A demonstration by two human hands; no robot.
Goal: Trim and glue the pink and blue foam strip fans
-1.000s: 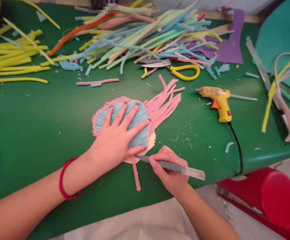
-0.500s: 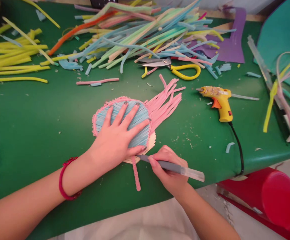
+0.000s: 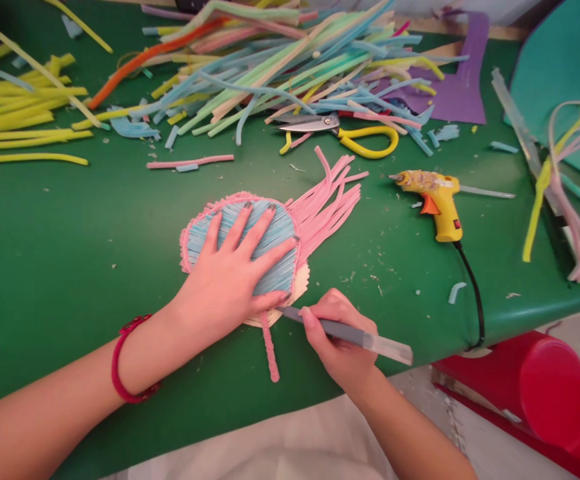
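Observation:
My left hand lies flat with fingers spread on a round craft piece, covered in blue strips and edged in pink. Pink strips fan out from its upper right side. Beneath its lower edge shows a cream-coloured layer, and a pink strip hangs down from there. Closed around a grey pen-like tool with a clear back end, my right hand rests just right of the piece. The tool's thin tip reaches the cream layer's edge near my left thumb; whether it is a blade or a nib is unclear.
Yellow-handled scissors lie below a heap of coloured strips. A yellow glue gun with its cord sits right. Yellow strips lie at left, a purple sheet behind, and a red stool below the table edge.
The whole view has shifted slightly, so things appear a little further left. Both hands keep their places on and beside the piece; the tool's tip has barely moved.

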